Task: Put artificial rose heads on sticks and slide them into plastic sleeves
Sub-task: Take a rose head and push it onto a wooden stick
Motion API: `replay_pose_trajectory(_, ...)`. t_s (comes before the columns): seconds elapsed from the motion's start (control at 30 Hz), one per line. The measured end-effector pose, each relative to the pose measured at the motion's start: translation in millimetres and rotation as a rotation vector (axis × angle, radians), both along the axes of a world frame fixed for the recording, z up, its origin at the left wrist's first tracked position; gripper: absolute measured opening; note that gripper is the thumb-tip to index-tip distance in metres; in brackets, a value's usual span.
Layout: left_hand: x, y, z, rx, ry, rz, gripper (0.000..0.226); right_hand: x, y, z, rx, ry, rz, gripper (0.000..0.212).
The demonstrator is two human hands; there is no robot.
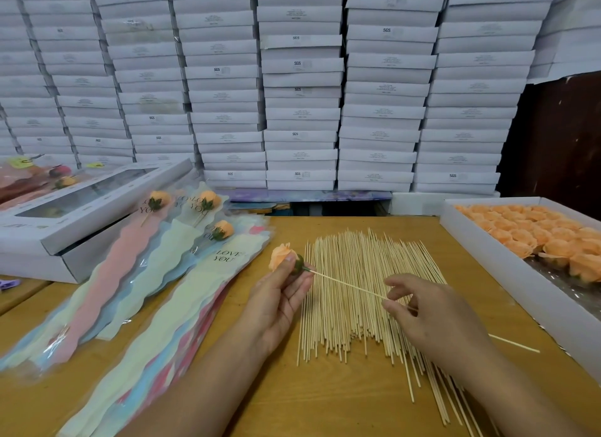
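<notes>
My left hand [281, 295] grips an orange rose head [279, 256] by its green base, above the table. A thin wooden stick [349, 286] runs from that base to the right, where my right hand [429, 316] pinches it between thumb and fingers; its far end pokes out past my wrist. Below both hands lies a spread of several loose sticks [354, 293]. At the left, a stack of pastel plastic sleeves [156, 309] printed "LOVE YOU" lies flat, and three of the sleeves further back hold finished roses [224, 230].
A white tray of orange rose heads [533, 238] stands at the right edge of the wooden table [325, 404]. A white windowed gift box [74, 215] sits at the back left. Stacked white cartons [302, 88] wall off the back.
</notes>
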State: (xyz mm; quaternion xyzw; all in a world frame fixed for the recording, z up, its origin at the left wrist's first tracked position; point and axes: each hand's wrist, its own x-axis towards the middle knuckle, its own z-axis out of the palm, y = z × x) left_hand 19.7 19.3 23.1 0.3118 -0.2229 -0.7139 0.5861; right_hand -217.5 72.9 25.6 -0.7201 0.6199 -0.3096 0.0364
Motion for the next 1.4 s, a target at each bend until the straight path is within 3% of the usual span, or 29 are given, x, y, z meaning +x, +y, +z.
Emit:
replay_pose_trajectory(0.13,0.4,-1.2,-1.7,0.0,0.004,0.001,0.029,-2.3,0.6,3.5,-0.016,-0.041,-0.032,0.01)
replay_pose_trajectory(0.33,1.7,-2.9,-2.9,0.001,0.012,0.0,0.033,-0.1,1.5,1.5,0.005,-0.022,-0.015,0.016)
replay_pose_trajectory(0.47,1.7,-2.1,-4.4,0.0,-0.009,-0.018,0.028,-2.5,1.7,2.3,-0.009,-0.051,-0.007,0.009)
replay_pose_trajectory(0.83,2.8,-1.3,-4.3,-0.007,-0.032,-0.033,0.024,-4.4,3.7,4.8,0.067,0.083,0.05,0.012)
replay_pose_trajectory(0.97,3.2,-0.8,-3.1,-0.004,-0.042,-0.061,0.028,-4.0,5.1,7.5,0.193,0.025,0.091,0.015)
replay_pose_trajectory(1.07,2.1,-0.8,-3.5,0.007,-0.05,-0.06,0.037,-8.3,7.2,15.7,0.258,-0.186,0.155,0.014)
replay_pose_trajectory(1.4,2.4,-0.9,-5.0,-0.001,-0.075,-0.094,0.047,-7.7,17.5,29.0,0.849,-0.447,0.515,0.014)
